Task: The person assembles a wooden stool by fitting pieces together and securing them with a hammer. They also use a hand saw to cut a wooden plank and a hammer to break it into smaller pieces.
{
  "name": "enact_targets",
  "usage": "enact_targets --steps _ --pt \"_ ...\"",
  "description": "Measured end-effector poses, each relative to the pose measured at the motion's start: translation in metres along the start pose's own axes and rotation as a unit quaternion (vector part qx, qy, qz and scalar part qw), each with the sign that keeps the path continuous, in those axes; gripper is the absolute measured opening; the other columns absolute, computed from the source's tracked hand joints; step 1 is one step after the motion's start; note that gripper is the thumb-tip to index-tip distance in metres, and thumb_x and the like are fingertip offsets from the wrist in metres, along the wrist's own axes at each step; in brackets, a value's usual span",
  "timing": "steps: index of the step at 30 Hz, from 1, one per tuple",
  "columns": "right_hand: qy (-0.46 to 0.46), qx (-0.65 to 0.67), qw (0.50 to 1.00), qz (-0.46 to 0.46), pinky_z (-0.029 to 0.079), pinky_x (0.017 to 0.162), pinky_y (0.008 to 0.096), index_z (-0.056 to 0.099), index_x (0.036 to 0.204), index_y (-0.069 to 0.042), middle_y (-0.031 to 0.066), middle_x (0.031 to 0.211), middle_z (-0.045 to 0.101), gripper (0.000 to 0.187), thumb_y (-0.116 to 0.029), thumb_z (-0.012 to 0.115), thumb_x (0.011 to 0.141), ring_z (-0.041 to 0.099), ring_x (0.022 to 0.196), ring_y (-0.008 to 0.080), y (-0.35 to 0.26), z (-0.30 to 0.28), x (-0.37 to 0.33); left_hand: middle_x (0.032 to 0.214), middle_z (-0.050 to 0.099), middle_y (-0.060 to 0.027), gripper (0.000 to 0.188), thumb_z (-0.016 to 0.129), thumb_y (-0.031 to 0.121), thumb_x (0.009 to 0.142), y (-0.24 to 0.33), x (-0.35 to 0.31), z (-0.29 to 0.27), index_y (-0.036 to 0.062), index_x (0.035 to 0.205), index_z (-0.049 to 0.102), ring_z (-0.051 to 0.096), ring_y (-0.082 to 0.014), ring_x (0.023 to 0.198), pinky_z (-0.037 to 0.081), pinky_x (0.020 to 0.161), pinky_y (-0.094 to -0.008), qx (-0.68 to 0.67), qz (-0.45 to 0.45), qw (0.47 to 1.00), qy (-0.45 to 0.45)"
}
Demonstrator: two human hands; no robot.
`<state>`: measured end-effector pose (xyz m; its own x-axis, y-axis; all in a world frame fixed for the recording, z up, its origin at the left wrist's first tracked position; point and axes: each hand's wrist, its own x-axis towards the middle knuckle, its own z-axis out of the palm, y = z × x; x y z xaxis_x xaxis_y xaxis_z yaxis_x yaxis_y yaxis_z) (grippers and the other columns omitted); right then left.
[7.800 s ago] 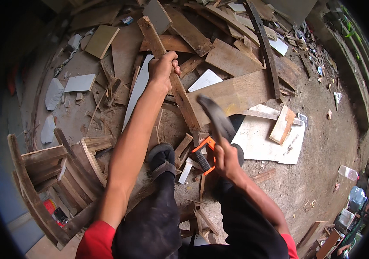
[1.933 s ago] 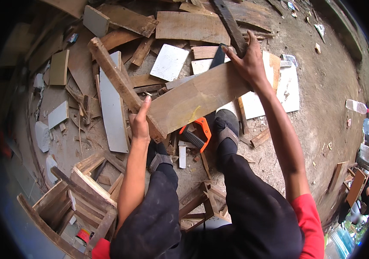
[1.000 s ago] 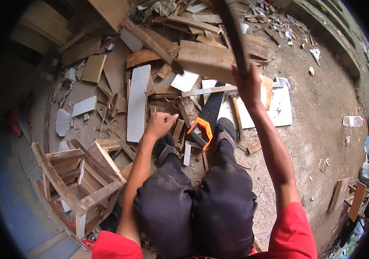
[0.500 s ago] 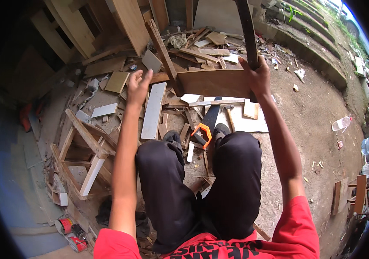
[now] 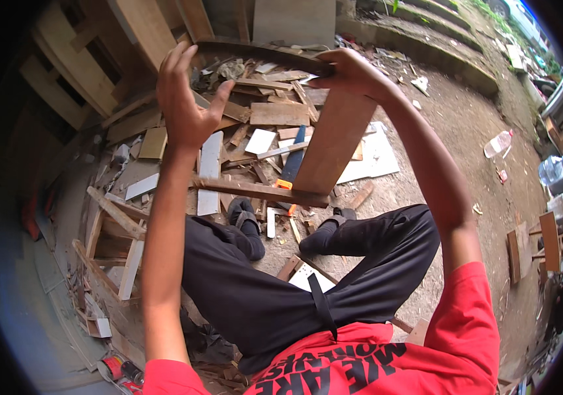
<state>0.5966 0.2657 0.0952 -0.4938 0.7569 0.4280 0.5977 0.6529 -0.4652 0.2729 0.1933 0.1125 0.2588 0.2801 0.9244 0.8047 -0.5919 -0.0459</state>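
My right hand (image 5: 354,72) is shut on the top of a brown wooden board (image 5: 331,141), held up at chest height and hanging down. A dark thin strip (image 5: 261,52) runs left from that hand across the board's top. A narrow batten (image 5: 248,189) sticks out leftward from the board's lower end. My left hand (image 5: 186,99) is raised with fingers spread, at the dark strip's left end; whether it touches is unclear. I stand with my feet (image 5: 245,220) on the dirt, a handsaw with an orange handle (image 5: 291,168) lying beyond them.
A heap of scrap planks (image 5: 268,112) and white panel pieces (image 5: 373,158) covers the ground ahead. A broken wooden frame (image 5: 113,230) lies at left, stacked boards (image 5: 97,66) at far left. A plastic bottle (image 5: 497,141) lies on bare dirt at right.
The board has come up from the pile and swung to hang upright from my right hand. My left hand has risen with it and opened wider.
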Motion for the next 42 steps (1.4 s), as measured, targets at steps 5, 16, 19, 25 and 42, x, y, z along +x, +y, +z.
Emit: enact_targets --steps 5,16,19,25,42 --pt "-0.149 -0.119 0.97 -0.153 0.053 0.069 0.0438 0.072 0.095 -0.01 0.0123 0.081 0.07 0.033 -0.028 0.082 0.07 0.067 0.075 0.0353 -0.034 0.052 0.01 0.128 0.059 -0.0184 0.082 0.081 0.04 0.073 0.038 0.005 0.06 0.0068 0.139 0.044 0.053 -0.033 0.124 0.039 0.105 -0.044 -0.042 -0.063 0.894 -0.442" --pt "0.423 0.01 0.88 0.217 0.045 0.097 0.0458 0.053 0.126 0.0 0.0231 0.118 0.058 0.045 -0.018 0.068 0.088 0.057 0.111 0.04 0.184 0.158 -0.175 0.053 0.054 -0.0011 0.029 0.079 0.021 0.08 -0.004 -0.158 0.091 0.0036 0.067 0.059 0.049 -0.0107 0.039 0.039 0.039 -0.0279 -0.235 -0.588 0.686 -0.357" --pt "0.155 -0.072 0.856 0.487 0.045 0.095 0.0503 0.046 0.127 0.007 0.0297 0.115 0.056 0.056 -0.024 0.069 0.087 0.055 0.109 0.0458 0.247 0.289 -0.282 0.054 0.049 0.0019 0.028 0.079 0.018 0.08 0.008 -0.161 0.081 0.0053 0.066 0.059 0.046 -0.0083 0.04 0.037 0.04 -0.0252 -0.242 -0.698 0.611 -0.285" --pt "0.086 -0.089 0.959 0.254 0.039 0.101 0.0485 0.047 0.133 0.001 0.0198 0.126 0.054 0.059 -0.03 0.066 0.086 0.051 0.118 0.0377 0.229 0.4 -0.289 0.057 0.049 0.0018 0.018 0.074 0.015 0.082 0.024 -0.204 0.06 0.0052 0.075 0.061 0.047 -0.0088 0.045 0.04 0.045 -0.0263 -0.254 -0.798 0.524 -0.155" --pt "-0.181 0.029 0.852 0.491 0.052 0.083 0.0512 0.069 0.084 0.009 0.0375 0.089 0.064 0.055 -0.045 0.062 0.082 0.066 0.094 0.0476 0.2 0.341 -0.262 0.056 0.048 0.0023 0.018 0.071 0.012 0.081 0.09 -0.233 0.083 0.0118 0.07 0.057 0.046 -0.011 0.047 0.042 0.05 -0.0304 -0.312 -0.841 0.44 0.038"
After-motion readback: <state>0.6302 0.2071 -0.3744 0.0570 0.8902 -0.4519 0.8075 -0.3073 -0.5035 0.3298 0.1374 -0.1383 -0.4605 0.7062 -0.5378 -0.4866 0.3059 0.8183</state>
